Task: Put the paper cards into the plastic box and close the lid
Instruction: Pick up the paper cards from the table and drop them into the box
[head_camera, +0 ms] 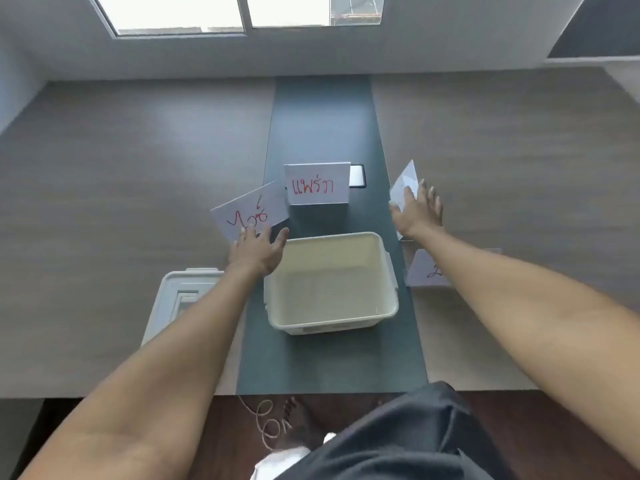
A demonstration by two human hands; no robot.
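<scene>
An open cream plastic box [390, 282] sits on the dark centre strip of the table, with nothing inside. Its lid [173, 289] lies flat to the left, partly under my left forearm. My left hand [258, 252] holds the near edge of a white card with red writing [251, 211], tilted up beyond the box's far-left corner. A folded card with red writing [316, 184] stands upright behind the box. My right hand [417, 211] grips a white card [405, 183] seen edge-on to the right. Another card [427, 270] lies by my right forearm, partly hidden.
A small dark-framed device [357, 175] lies behind the standing card. The table [138, 168] is wood-grain grey on both sides of the dark strip [322, 119]. A wall with a window [239, 12] stands beyond. My foot and a cord [266, 424] are on the floor below.
</scene>
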